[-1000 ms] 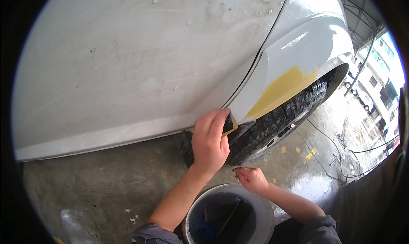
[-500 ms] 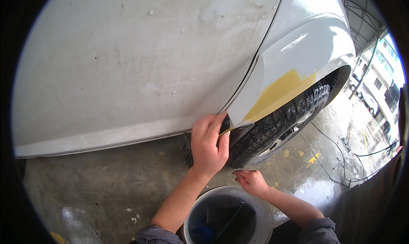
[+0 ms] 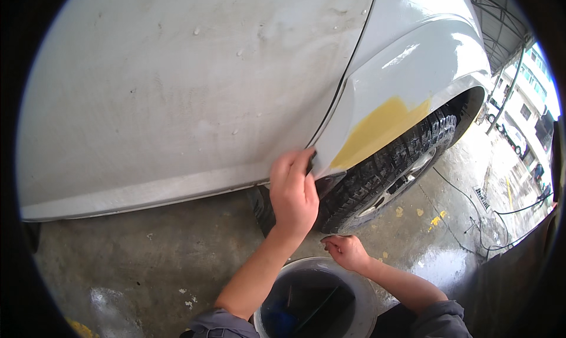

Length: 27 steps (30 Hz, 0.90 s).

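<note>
My left hand [image 3: 295, 196] is closed on a small black sanding pad [image 3: 311, 161], mostly covered by the fingers. It presses the pad to the lower rear corner of the white fender [image 3: 336, 138], beside the door gap. A smooth yellow patch of filler [image 3: 383, 128] covers the fender's edge above the tyre, just right of this hand. Lower down, my right hand [image 3: 349, 252] hovers over the rim of a bucket [image 3: 367, 305], its fingers curled together. Something thin and dark may be at its fingertips; I cannot make it out.
The large dirty white door panel [image 3: 177, 102] fills the upper left. A black tyre [image 3: 383, 167] stands in the wheel arch. Dark water [image 3: 306, 299] fills the bucket. Hoses [image 3: 480, 226] lie on the wet concrete floor [image 3: 177, 255] at right.
My left hand has shifted slightly and tilted, so less of the pad shows, its yellowish edge now hidden. The view has moved a little; my right hand stays put.
</note>
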Motion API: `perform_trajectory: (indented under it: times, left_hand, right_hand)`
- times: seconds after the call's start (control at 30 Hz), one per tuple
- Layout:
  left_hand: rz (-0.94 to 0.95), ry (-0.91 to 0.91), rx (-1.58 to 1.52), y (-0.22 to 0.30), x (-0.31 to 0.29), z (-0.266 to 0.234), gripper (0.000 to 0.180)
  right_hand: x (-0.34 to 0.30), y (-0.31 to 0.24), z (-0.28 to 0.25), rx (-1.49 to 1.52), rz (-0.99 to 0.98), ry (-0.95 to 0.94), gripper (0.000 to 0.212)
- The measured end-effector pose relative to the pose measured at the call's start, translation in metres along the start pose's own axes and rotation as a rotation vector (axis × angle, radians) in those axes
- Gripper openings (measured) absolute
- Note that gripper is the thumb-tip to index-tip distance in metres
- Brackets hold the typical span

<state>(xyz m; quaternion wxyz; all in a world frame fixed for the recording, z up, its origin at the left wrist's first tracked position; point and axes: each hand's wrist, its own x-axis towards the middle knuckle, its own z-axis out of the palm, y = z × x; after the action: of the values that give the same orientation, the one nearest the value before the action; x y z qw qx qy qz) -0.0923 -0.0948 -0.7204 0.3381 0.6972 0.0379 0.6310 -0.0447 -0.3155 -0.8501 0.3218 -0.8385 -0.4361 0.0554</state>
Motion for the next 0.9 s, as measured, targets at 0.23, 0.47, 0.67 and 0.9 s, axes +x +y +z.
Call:
perform_trajectory:
  times: [0.23,0.47,0.67,0.9]
  left_hand:
    - [0.049,0.057,0.027,0.026,0.031,0.01,0.033]
    - [0.019,0.085,0.099,0.006,0.003,0.006,0.033]
    - [0.062,0.112,0.031,0.04,0.05,0.018,0.023]
    - [0.076,0.173,0.045,0.058,0.075,0.024,0.02]
  right_hand:
    - [0.002,-0.002,0.001,-0.007,-0.041,0.017,0.018]
    - [0.005,-0.002,0.003,-0.056,-0.055,0.029,0.017]
    - [0.002,0.004,0.003,-0.019,-0.038,0.032,0.017]
    - [0.001,0.003,0.004,-0.026,-0.043,0.028,0.018]
